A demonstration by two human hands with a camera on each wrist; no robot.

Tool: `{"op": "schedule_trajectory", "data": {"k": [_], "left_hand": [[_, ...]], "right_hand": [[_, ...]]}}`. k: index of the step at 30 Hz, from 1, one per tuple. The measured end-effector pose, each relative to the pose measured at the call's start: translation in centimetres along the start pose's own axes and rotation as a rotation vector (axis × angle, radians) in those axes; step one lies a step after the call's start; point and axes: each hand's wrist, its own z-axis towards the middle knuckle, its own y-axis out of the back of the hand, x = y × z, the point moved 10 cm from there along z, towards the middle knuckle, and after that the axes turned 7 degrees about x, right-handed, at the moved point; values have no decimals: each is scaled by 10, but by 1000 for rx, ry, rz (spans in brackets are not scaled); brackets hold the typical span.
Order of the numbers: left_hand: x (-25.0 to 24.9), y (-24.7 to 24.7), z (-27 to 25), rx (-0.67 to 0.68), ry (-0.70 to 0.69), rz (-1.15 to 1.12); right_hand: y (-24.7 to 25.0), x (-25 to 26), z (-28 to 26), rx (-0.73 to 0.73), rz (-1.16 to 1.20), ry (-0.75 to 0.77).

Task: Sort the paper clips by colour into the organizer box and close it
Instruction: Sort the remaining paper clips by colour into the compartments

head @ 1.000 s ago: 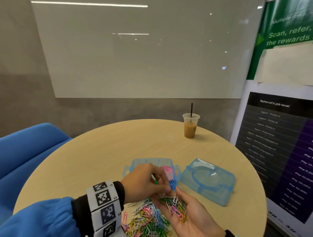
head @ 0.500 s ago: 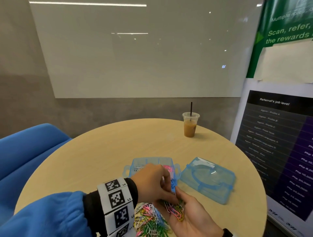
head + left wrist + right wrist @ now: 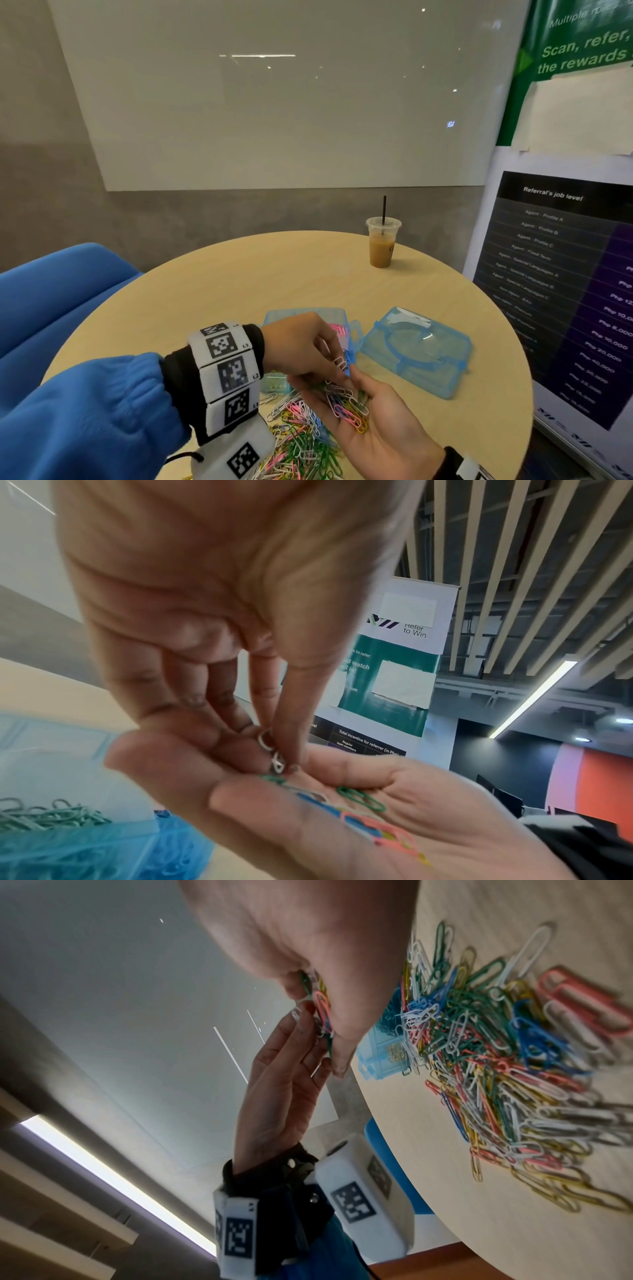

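Note:
My left hand [image 3: 337, 368] pinches a white paper clip [image 3: 340, 362] between thumb and fingers, just above my right palm. My right hand [image 3: 376, 425] lies palm up and cups several mixed clips [image 3: 347, 406]: pink, yellow, green, white. In the left wrist view the pinched clip [image 3: 276, 753] hangs over the palm [image 3: 342, 831]. The light blue organizer box [image 3: 308, 315] stands open behind my hands, with pink clips [image 3: 340, 330] in one compartment and green ones [image 3: 51, 818] in another. Its lid [image 3: 416, 349] lies apart on the right. A loose pile of clips [image 3: 301, 438] lies under my hands.
An iced coffee cup with a straw [image 3: 382, 245] stands at the far right of the round wooden table [image 3: 222, 284]. A blue chair [image 3: 51, 301] is at the left. A banner stand [image 3: 565, 274] rises close by the table's right edge.
My left hand, which held a green clip near the box, dipped into the right palm and now lifts a white clip from it. The right hand stays palm up.

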Motion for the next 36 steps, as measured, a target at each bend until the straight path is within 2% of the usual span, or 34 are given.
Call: {"op": "schedule_trajectory", "data": {"k": [6,11,21,28,36], "left_hand": [[0,1,-2,8,-24,66],[-17,0,-7,-72,-106,197],[-40,-10,-11,-66,-245,428],[-42,-11,-8,-58,-259,412],[-34,-11,-3,-24,-262,290]], "right_hand": [[0,-2,-1,-15,-9,-15],[7,3,0,-65,-53,11],[10,11,1,-88,-51,38],[11,15,4,-88,-4,46],[15,9,7,-132,55,3]]}}
